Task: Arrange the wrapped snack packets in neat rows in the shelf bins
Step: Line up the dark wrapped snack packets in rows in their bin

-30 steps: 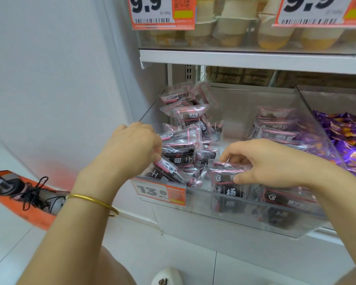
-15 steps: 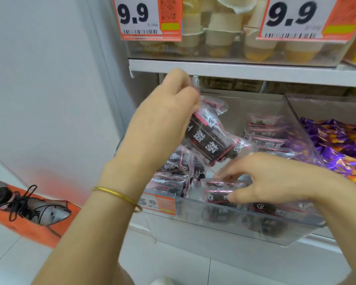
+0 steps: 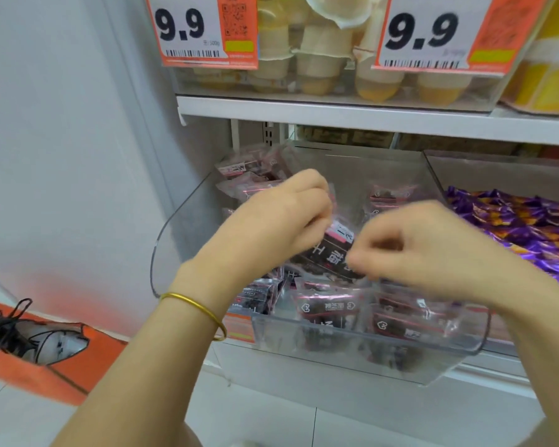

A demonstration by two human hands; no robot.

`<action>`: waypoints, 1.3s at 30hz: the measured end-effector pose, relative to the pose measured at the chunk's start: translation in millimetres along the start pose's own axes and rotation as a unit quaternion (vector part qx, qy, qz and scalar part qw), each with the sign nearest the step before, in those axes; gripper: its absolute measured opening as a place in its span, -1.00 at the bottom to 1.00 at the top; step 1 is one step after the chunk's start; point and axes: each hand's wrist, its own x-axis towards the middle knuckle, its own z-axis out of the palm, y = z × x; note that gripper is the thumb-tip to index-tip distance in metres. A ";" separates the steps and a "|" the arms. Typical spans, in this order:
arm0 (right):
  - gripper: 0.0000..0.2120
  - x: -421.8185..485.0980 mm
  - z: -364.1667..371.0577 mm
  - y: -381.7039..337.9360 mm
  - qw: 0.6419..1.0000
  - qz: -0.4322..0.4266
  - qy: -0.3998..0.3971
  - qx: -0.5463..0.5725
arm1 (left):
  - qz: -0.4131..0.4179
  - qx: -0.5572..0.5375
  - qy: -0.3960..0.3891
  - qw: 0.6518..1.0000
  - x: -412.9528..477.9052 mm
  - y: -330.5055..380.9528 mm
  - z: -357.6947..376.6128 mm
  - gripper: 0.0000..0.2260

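Plastic, clear and rigid, forms the shelf bin (image 3: 368, 359), which has rounded front corners and a sloped left wall. It contains flat packets (image 3: 328, 309) of glossy transparent film with pink seal bands over a dark filling. Several lie face-up along the front wall, and others are heaped loosely at the rear left.

One held packet (image 3: 331, 253) is raised above the bin's middle, tilted, with white characters on its black label. The left hand (image 3: 271, 227), which has a gold bangle (image 3: 194, 306) at the wrist, grips its upper end with curled fingers. The right hand (image 3: 426, 250), blurred, pinches its lower right edge.

The neighbouring bin (image 3: 465, 169) to the right holds crinkled purple wrappers (image 3: 530, 227). Above the white shelf (image 3: 368, 116), pale jelly cups (image 3: 317, 50) sit behind orange-bordered price tags (image 3: 204, 30) marked 9.9.
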 end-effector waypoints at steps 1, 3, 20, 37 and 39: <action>-0.90 0.5 -5.0 0.5 0.998 0.007 0.068 0.008 | -0.009 -0.015 -0.012 1.000 -0.3 -0.6 1.1 -0.90; -0.85 4.6 -7.4 4.0 0.993 0.007 0.119 -0.007 | -0.028 -0.042 -0.024 0.998 -1.4 -2.8 -1.9 -0.92; -0.41 30.9 31.4 20.4 0.995 0.070 -0.075 -0.005 | -0.160 -0.220 -0.013 0.962 -8.0 -7.1 29.7 -0.96; -0.80 28.0 28.2 14.5 0.986 0.015 0.140 0.094 | -0.361 -0.387 -0.004 0.849 -15.9 -24.9 19.3 -0.80; -0.81 29.7 27.3 13.0 0.962 0.034 0.233 0.136 | -0.370 -0.402 -0.003 0.837 -14.8 -22.5 21.1 -0.81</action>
